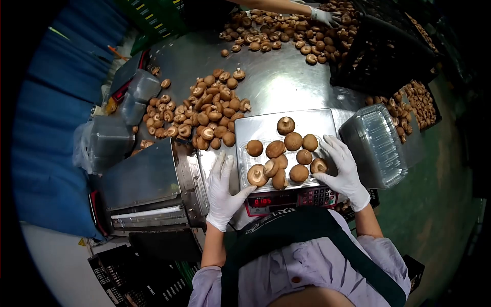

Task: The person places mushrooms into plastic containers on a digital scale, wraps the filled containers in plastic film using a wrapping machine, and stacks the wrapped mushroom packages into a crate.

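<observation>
A clear plastic tray (245, 176) of brown shiitake mushrooms (293, 141) rests on the steel plate of a digital scale (296, 116). Most of them lie cap up; a few show their stems. My left hand (224, 192), in a white glove, is at the tray's left side, fingers stretched out and thumb pointing to its near left corner. On the other side my right hand (343, 173), also gloved, has its fingers spread along the right edge. Its thumb lies close to a mushroom (318, 165); contact is hard to tell. Red digits glow on the scale's display (263, 201).
Beyond the scale lies a mushroom pile (212, 107) on the steel table (189, 51). A stack of clear trays (376, 148) stands right. Another person's gloved hand (325, 17) reaches over mushrooms at the back, near a black crate (383, 51). A metal machine (148, 174) is at left.
</observation>
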Tool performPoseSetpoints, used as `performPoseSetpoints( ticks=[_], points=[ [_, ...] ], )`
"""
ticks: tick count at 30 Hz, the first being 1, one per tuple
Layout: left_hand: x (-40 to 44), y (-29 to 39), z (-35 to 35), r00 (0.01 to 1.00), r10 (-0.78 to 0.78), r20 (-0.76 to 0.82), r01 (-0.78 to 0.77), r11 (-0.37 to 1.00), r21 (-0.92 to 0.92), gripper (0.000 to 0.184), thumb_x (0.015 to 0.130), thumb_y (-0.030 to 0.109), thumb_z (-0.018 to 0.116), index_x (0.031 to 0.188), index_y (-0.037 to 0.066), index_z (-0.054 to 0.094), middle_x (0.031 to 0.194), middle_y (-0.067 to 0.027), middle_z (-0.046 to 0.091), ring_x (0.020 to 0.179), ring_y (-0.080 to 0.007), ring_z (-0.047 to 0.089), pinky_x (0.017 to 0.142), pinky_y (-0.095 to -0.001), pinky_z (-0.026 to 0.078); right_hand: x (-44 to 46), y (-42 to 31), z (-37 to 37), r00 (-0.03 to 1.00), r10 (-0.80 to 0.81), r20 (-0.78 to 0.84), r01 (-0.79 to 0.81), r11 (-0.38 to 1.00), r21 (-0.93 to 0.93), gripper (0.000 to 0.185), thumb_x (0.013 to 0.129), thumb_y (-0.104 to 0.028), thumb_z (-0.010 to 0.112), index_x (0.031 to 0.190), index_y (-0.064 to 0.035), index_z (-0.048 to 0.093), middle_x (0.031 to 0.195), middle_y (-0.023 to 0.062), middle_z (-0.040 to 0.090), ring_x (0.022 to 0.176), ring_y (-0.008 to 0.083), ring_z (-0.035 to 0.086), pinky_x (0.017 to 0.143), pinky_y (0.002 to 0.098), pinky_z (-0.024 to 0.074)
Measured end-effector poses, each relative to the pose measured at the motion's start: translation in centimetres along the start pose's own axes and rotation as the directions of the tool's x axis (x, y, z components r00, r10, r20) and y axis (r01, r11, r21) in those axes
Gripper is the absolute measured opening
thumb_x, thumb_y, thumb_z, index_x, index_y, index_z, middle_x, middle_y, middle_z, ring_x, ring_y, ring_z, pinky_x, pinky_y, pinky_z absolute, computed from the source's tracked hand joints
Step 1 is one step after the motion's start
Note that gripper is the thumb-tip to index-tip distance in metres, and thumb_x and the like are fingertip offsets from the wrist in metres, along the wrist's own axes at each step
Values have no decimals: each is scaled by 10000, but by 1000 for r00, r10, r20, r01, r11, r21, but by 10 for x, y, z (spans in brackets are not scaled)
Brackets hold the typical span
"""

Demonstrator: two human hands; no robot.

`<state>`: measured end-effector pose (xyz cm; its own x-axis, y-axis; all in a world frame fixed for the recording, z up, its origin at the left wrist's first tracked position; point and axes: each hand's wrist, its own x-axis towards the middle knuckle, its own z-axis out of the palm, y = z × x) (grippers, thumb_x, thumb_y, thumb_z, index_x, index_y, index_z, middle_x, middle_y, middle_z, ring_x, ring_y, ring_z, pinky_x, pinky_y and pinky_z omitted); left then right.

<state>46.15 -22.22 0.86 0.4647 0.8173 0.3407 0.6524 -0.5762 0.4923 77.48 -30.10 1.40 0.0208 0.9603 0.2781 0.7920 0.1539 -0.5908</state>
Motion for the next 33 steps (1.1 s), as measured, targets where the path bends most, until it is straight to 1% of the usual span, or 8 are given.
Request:
performPoseSetpoints(
  ticks=[8,10,17,22,23,26,29,33],
  points=[
    [28,29,15,954,172,246,-136,978,-158,676,711,166,721,1337,147,468,1374,-181,414,1266,-371,397,1069,-471,298,66,2,18,998,56,-43,-51,993,109,515,796,-224,687,1249,-42,520,1218,200,561,1143,331,518,954,382,430],
    [31,29,27,904,242,352,-271,962,33,602,751,96,620,1329,184,480,1366,-151,428,1277,-375,377,1072,-518,269,92,4,28,989,114,91,-129,975,184,489,792,-226,683,1233,-60,553,1155,194,599,1082,320,567,935,368,445],
    [30,29,38,974,122,191,-88,980,-179,485,747,19,625,1219,114,571,1240,-134,551,1210,-328,474,1055,-441,316,140,7,51,883,196,427,-199,979,-38,434,788,-353,620,1131,-89,641,995,206,652,865,327,644,795,367,509],
    [42,44,32,997,-12,76,48,876,-479,487,753,61,691,1223,42,562,1219,-144,583,1137,-308,537,999,-371,389,129,18,45,977,156,144,-181,966,183,394,790,-277,655,1125,-71,648,975,138,685,770,247,674,732,320,526],
    [50,47,36,990,123,74,-75,884,-462,510,769,126,693,1250,50,543,1212,-149,585,1175,-325,501,1022,-403,356,124,17,38,937,283,204,-338,881,332,383,787,-244,674,1125,-66,650,962,104,691,762,164,667,697,278,526],
    [56,64,55,943,184,279,-219,971,97,508,826,271,632,1299,128,519,1341,-172,469,1284,-348,380,1074,-536,202,111,14,19,944,305,127,-330,885,328,363,805,-231,664,1130,-73,649,964,97,687,760,133,660,677,255,525],
    [58,60,60,971,142,193,-156,986,61,476,844,282,603,1294,146,527,1389,-180,411,1303,-349,356,1081,-559,159,98,-3,-5,938,336,82,-341,854,393,347,808,-216,675,1122,-68,654,940,85,687,780,122,643,704,245,512],
    [52,60,28,1000,-23,18,29,905,-424,478,835,185,670,1272,51,530,1302,-182,500,1104,-283,556,920,-342,462,82,-22,-18,966,225,-124,-128,841,525,324,830,-162,677,1125,-34,640,941,64,666,833,114,620,754,249,498]
  ],
)
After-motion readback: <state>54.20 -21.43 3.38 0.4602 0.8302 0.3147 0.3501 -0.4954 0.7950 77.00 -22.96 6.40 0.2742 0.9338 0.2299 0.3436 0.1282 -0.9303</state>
